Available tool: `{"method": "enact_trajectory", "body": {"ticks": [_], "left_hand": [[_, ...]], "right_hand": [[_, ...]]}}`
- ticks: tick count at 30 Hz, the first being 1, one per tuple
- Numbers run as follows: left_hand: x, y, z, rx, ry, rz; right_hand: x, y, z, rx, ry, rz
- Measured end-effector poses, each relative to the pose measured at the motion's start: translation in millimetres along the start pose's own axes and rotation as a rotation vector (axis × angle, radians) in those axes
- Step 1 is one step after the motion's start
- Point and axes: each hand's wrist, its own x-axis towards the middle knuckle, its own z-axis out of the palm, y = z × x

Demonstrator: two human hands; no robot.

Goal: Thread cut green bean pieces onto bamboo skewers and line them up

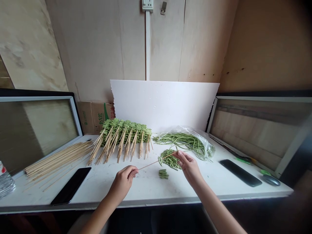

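My left hand pinches one end of a thin bamboo skewer, which slants up to the right. At its other end the fingers of my right hand are closed, with a short piece of green bean standing up at the fingertips. Whether those fingers also grip the skewer tip, I cannot tell. Behind the skewer lies a loose pile of cut green bean pieces. A small neat row of cut pieces rests on the table between my hands.
Filled bean skewers are stacked at the back left, sticks toward me. Bare skewers lie left, beside a black phone. Long beans in a plastic bag lie behind the pile. A dark phone and mouse are right.
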Motion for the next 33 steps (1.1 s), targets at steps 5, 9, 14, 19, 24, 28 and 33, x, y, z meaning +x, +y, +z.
{"method": "enact_trajectory", "body": {"ticks": [5, 9, 14, 19, 24, 28, 33], "left_hand": [[-3, -4, 1.6, 0.049, -0.012, 0.034], [-4, -8, 2.7, 0.063, -0.006, 0.047], [-3, -10, 0.6, 0.056, 0.008, 0.071], [-3, -9, 0.5, 0.074, 0.023, 0.062], [-4, 3, 6.0, 0.049, -0.007, 0.069], [-3, 6, 4.7, 0.028, -0.002, 0.036], [0, 1, 0.8, 0.013, 0.022, -0.029]], "right_hand": [[-3, 2, 3, -0.073, -0.012, -0.033], [-4, 9, 3, -0.085, -0.004, -0.047], [-4, 20, 3, -0.072, -0.014, -0.059], [-13, 22, 11, -0.100, -0.031, -0.061], [-32, 37, 29, -0.144, -0.106, -0.069], [-36, 43, 35, -0.146, -0.126, -0.022], [-19, 34, 17, -0.394, -0.238, -0.139]]}}
